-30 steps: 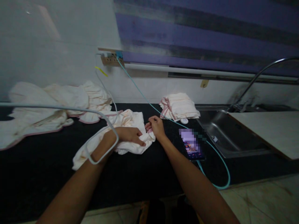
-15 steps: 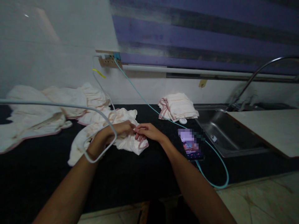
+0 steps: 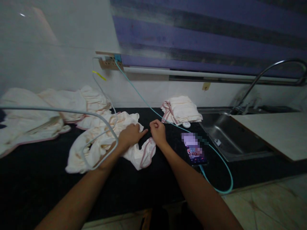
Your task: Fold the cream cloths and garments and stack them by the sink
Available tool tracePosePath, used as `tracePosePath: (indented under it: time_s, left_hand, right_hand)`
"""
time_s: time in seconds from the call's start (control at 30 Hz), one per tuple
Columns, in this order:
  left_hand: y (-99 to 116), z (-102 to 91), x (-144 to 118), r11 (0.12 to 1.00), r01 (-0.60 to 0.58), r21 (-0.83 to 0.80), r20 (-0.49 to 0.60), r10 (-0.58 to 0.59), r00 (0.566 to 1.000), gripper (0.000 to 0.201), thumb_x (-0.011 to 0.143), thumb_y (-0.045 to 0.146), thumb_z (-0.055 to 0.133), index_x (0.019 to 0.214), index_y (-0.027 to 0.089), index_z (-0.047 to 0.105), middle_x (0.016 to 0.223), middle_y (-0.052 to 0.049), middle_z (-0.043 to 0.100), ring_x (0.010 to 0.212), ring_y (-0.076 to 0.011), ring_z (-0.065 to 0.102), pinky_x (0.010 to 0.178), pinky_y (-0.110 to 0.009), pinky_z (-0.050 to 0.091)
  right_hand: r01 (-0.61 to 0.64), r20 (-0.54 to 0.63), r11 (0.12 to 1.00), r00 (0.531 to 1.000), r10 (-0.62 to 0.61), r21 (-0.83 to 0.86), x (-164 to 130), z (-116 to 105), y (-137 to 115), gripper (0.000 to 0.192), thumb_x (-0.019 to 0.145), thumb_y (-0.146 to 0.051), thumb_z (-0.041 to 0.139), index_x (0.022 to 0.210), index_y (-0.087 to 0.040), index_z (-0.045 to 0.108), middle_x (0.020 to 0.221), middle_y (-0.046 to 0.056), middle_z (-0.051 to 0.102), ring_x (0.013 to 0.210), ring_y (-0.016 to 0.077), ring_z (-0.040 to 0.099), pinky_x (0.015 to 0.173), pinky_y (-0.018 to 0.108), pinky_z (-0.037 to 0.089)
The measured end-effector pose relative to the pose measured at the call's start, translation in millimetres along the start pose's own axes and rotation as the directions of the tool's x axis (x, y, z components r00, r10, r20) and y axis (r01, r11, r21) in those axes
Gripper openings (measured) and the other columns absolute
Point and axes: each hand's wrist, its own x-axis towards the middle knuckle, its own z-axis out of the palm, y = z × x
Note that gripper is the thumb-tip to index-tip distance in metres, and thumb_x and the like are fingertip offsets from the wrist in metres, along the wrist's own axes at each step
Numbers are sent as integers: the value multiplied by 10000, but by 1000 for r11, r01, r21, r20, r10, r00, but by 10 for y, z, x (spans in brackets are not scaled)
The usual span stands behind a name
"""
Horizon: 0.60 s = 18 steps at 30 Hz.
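Note:
A crumpled cream garment (image 3: 99,145) with pinkish trim lies on the dark countertop in front of me. My left hand (image 3: 131,134) rests on its right part, thumb stretched out to the right and the other fingers over the fabric, partly hidden. To the right of the garment's pink-edged end (image 3: 144,153), my right hand (image 3: 158,130) hovers or rests near the counter with its fingers curled closed. Whatever may be inside those fingers is hidden. A small gap separates the left thumb from the right hand.
More cream cloths (image 3: 55,105) lie at the left. A folded cream stack (image 3: 183,108) sits near the wall beside a small white disc (image 3: 186,125). A phone (image 3: 194,150) on a teal cable (image 3: 225,163) lies left of the sink (image 3: 230,137). A grey cable (image 3: 72,111) loops across my left forearm.
My hands, together over the garment before, have come apart; the right has moved right and a little up, off the cloth. The garment's pink-edged end has shifted slightly toward me.

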Motion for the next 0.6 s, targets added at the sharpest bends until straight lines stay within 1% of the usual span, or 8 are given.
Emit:
tracePosePath:
  time_s: [0.07, 0.13, 0.17, 0.27, 0.33, 0.43, 0.53, 0.6]
  left_hand:
    - [184, 135, -64, 989, -21, 145, -65, 31, 997, 484, 973, 514, 463, 1094, 89, 660, 1157, -265, 649, 1115, -401, 605, 916, -488, 474]
    - [329, 241, -99, 961, -119, 251, -76, 142, 987, 391, 995, 391, 423, 1136, 101, 646, 1168, -234, 651, 1114, -368, 608, 927, -463, 476]
    - [377, 280, -103, 948, -182, 259, -68, 206, 976, 360, 998, 342, 403, 1133, 114, 647, 1149, -212, 660, 1090, -344, 616, 917, -440, 480]
    - [418, 348, -74, 933, -349, 93, -41, 353, 935, 297, 968, 272, 424, 1085, 130, 657, 1085, -171, 688, 1019, -294, 638, 888, -387, 484]
    - [385, 359, -39, 916, -397, -59, -28, 395, 918, 268, 936, 267, 468, 1066, 133, 660, 1071, -154, 708, 987, -273, 653, 876, -363, 481]
    - [318, 325, -8, 900, -397, -182, 45, 411, 911, 283, 942, 352, 500, 1072, 155, 656, 1030, -123, 730, 895, -249, 673, 788, -332, 465]
    - [295, 244, -23, 929, -346, -134, 121, 362, 924, 330, 914, 458, 583, 1068, 166, 608, 908, -87, 723, 764, -235, 660, 660, -308, 403]
    - [305, 183, -51, 952, -300, -59, 131, 306, 943, 369, 881, 462, 643, 1090, 167, 567, 888, -84, 719, 746, -241, 663, 627, -305, 372]
  right_hand:
    - [79, -23, 993, 996, -81, -84, -12, -18, -19, 172, 885, -322, 535, 743, -229, 560, 594, -70, 516, 573, 122, 498, 573, 225, 368]
    - [91, -97, 985, 990, -106, -145, -7, -45, -34, 168, 900, -312, 512, 762, -231, 560, 641, -50, 564, 633, 140, 552, 626, 237, 405]
    - [82, -140, 982, 984, -106, -169, 1, -59, -38, 161, 902, -302, 506, 767, -231, 559, 660, -42, 580, 661, 147, 571, 655, 242, 421]
    - [49, -220, 974, 971, -99, -220, 33, -98, -35, 146, 902, -280, 495, 783, -231, 564, 691, -29, 602, 698, 160, 594, 703, 254, 443]
    - [45, -234, 966, 966, -107, -254, 45, -120, -31, 140, 904, -278, 497, 793, -232, 569, 692, -28, 605, 692, 163, 595, 712, 258, 447]
    - [60, -244, 957, 961, -132, -285, 42, -137, -30, 131, 905, -281, 510, 799, -236, 574, 690, -31, 605, 684, 162, 594, 720, 261, 453]
    - [77, -217, 964, 967, -135, -254, 30, -129, -26, 128, 896, -287, 523, 794, -234, 580, 680, -34, 607, 670, 160, 598, 694, 255, 454]
    - [93, -171, 970, 976, -133, -225, 25, -113, -19, 134, 887, -296, 531, 784, -232, 587, 664, -38, 605, 652, 156, 598, 671, 249, 450]
